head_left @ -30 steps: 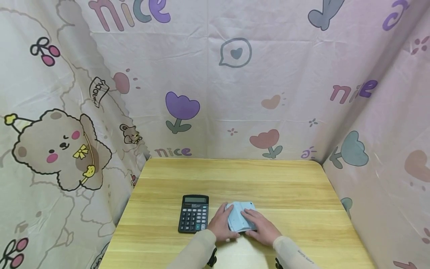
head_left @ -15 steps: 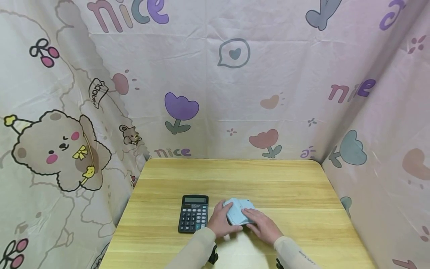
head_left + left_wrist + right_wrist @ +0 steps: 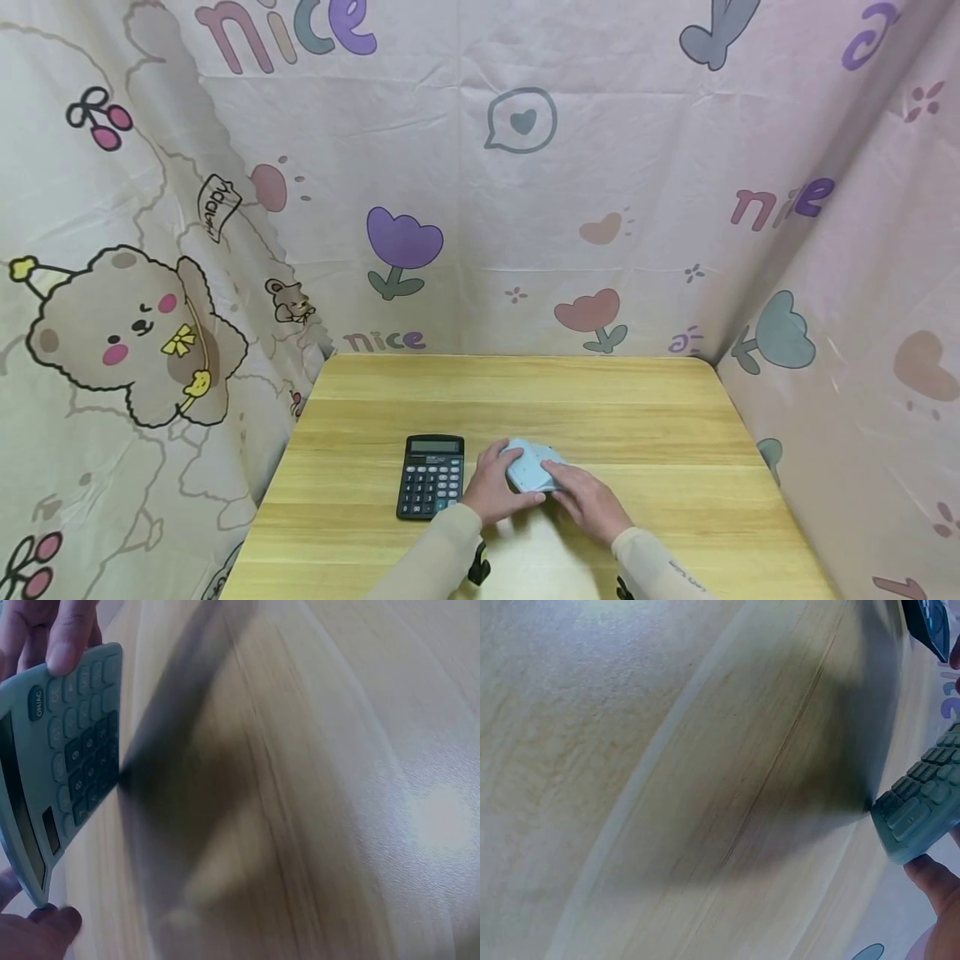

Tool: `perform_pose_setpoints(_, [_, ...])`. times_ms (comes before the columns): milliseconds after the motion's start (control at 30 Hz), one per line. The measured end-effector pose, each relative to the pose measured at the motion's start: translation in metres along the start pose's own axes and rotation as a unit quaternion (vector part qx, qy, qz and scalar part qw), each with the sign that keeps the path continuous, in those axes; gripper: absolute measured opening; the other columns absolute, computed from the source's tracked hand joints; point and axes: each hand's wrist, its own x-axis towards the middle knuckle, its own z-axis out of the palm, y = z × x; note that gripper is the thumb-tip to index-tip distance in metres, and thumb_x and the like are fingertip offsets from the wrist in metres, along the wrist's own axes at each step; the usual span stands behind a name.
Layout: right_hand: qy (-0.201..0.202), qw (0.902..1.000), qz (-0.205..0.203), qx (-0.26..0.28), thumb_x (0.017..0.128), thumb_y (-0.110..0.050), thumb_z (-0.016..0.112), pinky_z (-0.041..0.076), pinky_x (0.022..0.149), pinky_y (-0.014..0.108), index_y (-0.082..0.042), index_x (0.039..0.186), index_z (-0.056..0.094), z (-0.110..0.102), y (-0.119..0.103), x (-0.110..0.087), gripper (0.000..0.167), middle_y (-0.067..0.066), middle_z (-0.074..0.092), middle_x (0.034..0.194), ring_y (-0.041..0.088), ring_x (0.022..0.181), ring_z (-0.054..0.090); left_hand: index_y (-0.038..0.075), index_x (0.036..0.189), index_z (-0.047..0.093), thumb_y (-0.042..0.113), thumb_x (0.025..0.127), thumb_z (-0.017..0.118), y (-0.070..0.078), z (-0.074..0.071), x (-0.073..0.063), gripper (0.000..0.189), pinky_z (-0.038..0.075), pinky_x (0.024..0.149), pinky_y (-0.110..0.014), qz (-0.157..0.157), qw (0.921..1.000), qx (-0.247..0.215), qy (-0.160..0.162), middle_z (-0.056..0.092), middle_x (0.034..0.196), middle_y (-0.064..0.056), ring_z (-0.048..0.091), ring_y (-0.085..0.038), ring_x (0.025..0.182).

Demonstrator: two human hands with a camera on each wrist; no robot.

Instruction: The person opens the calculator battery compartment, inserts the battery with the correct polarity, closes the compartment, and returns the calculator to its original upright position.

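Both hands hold a light blue calculator (image 3: 530, 468) over the table, tilted with its back to the head camera. Its keys (image 3: 84, 742) and display face the wrist cameras. My left hand (image 3: 497, 490) grips the display end, fingers over the upper edge and thumb at the lower edge. My right hand (image 3: 594, 502) grips the other end, fingers on the back; in the left wrist view its thumb (image 3: 66, 651) lies by the keys. One corner meets its shadow at the tabletop; whether it touches cannot be told. A black calculator (image 3: 431, 475) lies face up beside my left hand.
The wooden table (image 3: 517, 383) has a printed curtain (image 3: 517, 208) along its back and both sides. Glare shows on the tabletop in both wrist views. My left forearm passes close to the black calculator's near right corner.
The light blue calculator has moved slightly away from me and tipped up, so its back looks shorter in the head view. Both hands keep their grip. The black calculator stays put.
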Motion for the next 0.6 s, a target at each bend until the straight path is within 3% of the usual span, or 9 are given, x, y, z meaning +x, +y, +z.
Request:
perform_pose_setpoints(233, [0.021, 0.9996, 0.018, 0.002, 0.080, -0.014, 0.076, 0.055, 0.086, 0.036, -0.014, 0.138, 0.053, 0.000, -0.001, 0.001, 0.062, 0.005, 0.065, 0.121, 0.021, 0.103, 0.065, 0.016, 0.136, 0.054, 0.068, 0.069, 0.071, 0.008, -0.006, 0.003, 0.087, 0.046, 0.098, -0.046, 0.037, 0.9989, 0.001, 0.030, 0.042, 0.145, -0.011, 0.039, -0.030, 0.129])
perform_pose_setpoints(367, [0.025, 0.9990, 0.037, 0.010, 0.081, -0.013, 0.076, 0.057, 0.082, 0.034, -0.013, 0.139, 0.052, -0.001, -0.006, 0.002, 0.062, 0.005, 0.068, 0.116, 0.020, 0.099, 0.066, 0.015, 0.136, 0.054, 0.068, 0.072, 0.069, 0.012, -0.010, 0.003, 0.084, 0.046, 0.098, -0.045, 0.040, 0.9986, 0.002, 0.034, 0.044, 0.143, -0.009, 0.039, -0.029, 0.128])
perform_pose_setpoints(600, [0.029, 0.9871, 0.126, 0.094, 0.087, -0.012, 0.070, 0.058, 0.075, 0.030, -0.014, 0.139, 0.052, -0.008, -0.015, 0.006, 0.055, 0.008, 0.067, 0.119, 0.020, 0.095, 0.067, 0.014, 0.133, 0.056, 0.064, 0.076, 0.068, 0.017, -0.017, 0.004, 0.076, 0.044, 0.100, -0.051, 0.066, 0.9966, -0.004, 0.048, 0.047, 0.141, -0.010, 0.038, -0.032, 0.129])
